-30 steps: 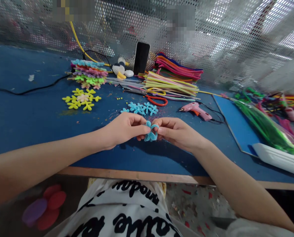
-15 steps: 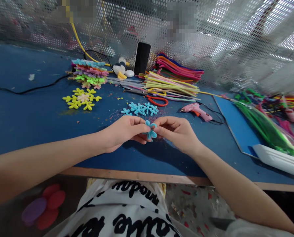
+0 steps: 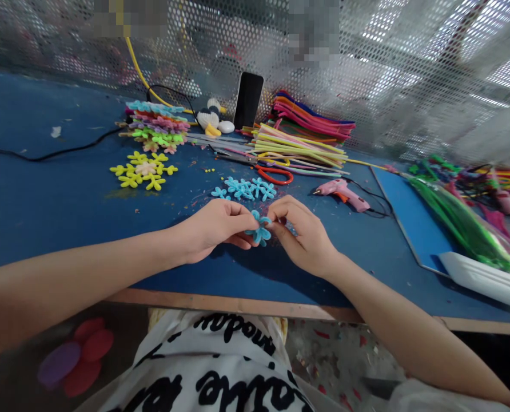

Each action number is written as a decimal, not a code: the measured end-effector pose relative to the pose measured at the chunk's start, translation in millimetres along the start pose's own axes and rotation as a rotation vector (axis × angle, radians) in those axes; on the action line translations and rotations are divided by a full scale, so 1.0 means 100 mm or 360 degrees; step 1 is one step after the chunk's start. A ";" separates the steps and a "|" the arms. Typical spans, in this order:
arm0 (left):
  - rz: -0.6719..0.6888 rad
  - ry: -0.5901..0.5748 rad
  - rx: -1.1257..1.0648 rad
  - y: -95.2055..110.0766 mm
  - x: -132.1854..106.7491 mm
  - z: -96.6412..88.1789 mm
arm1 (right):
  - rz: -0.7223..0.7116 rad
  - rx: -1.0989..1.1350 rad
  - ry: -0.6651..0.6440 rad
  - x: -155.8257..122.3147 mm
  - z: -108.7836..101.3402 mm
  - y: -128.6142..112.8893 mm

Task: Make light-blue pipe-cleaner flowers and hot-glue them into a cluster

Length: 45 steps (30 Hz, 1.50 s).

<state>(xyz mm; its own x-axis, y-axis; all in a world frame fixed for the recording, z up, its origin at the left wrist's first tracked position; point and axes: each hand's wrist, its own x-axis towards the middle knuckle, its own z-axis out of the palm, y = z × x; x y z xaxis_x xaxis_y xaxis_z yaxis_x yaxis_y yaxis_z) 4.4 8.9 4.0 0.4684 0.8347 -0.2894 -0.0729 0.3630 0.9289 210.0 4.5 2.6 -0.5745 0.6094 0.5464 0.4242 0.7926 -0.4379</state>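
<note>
A light blue pipe-cleaner flower (image 3: 261,233) is held up just above the table, near its front edge. My left hand (image 3: 218,226) pinches it from the left, thumb on top and fingers curled beneath. On the other side, my right hand (image 3: 304,232) is closed with thumb and forefinger gripping a petal at the flower's right edge. Fingers cover parts of the petals. Just beyond my hands lie several similar light blue pipe-cleaner pieces (image 3: 248,188). A yellow pipe-cleaner snowflake (image 3: 130,178) with a pale centre lies farther left.
Scissors (image 3: 274,174) with red and yellow handles lie behind the blue pieces. A pink glue gun (image 3: 343,193) rests to the right. Bundled pipe cleaners (image 3: 298,147), a propped phone (image 3: 248,101) and stacked snowflakes (image 3: 156,126) stand at the back. A green bag (image 3: 465,223) is far right.
My right hand has shifted its hold on the flower's right side, its fingers now more arched. The flower has turned slightly and shows more petals. My left hand stays nearly still.
</note>
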 end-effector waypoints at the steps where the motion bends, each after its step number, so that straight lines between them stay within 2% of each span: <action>1: 0.0007 0.0011 0.0022 0.00 0.00 0.00 | -0.0019 -0.0038 0.0002 0.00 -0.01 -0.01; 6: 0.0120 0.0073 0.0128 0.01 -0.02 0.01 | 0.0004 -0.0101 0.0023 0.00 -0.04 0.00; 9: 0.0106 0.0043 0.0094 0.00 -0.02 0.00 | -0.0003 -0.0096 0.0013 0.00 -0.05 0.03; 15: -0.0046 -0.0058 -0.0051 0.00 0.02 -0.05 | 0.0011 -0.0043 0.0095 0.01 -0.08 0.05; 20: -0.0147 -0.0174 -0.0052 0.01 0.06 -0.08 | 0.0009 0.0042 -0.0009 0.02 -0.10 0.04; 26: -0.0404 -0.0239 -0.0108 0.05 0.05 -0.06 | -0.0220 0.0087 -0.0184 0.02 -0.10 0.08; 28: -0.0426 -0.0228 -0.0110 0.06 0.03 -0.04 | -0.0293 0.0106 -0.0205 0.01 -0.10 0.10; 30: -0.0316 -0.0181 -0.0089 0.05 0.02 -0.03 | -0.0221 0.0188 -0.0127 0.01 -0.11 0.10; 31: -0.0199 -0.0129 -0.0057 0.05 0.02 -0.03 | -0.0099 0.0271 -0.0066 0.01 -0.11 0.10; 35: 0.0415 0.0125 0.0319 0.04 -0.02 -0.06 | 0.0660 0.0682 0.0032 0.01 -0.10 0.00; 37: 0.0598 0.0170 0.0565 0.03 -0.04 -0.08 | 0.0900 0.0789 0.0046 0.02 -0.07 -0.04; 41: 0.0770 0.0246 0.0903 0.00 -0.07 -0.09 | 0.1013 0.0759 0.0126 0.02 -0.01 -0.10; 45: 0.0768 0.0256 0.1063 0.00 -0.05 -0.07 | 0.0875 0.0577 0.0084 0.00 -0.01 -0.10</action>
<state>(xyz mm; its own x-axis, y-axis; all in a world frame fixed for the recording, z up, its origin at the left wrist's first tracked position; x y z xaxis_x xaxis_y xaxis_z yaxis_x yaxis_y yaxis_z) -4.3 7.1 3.7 0.3849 0.9027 0.1922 0.3276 -0.3283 0.8859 206.5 -3.1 7.3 -0.3027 0.9309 0.2046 0.3780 0.3143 -0.8708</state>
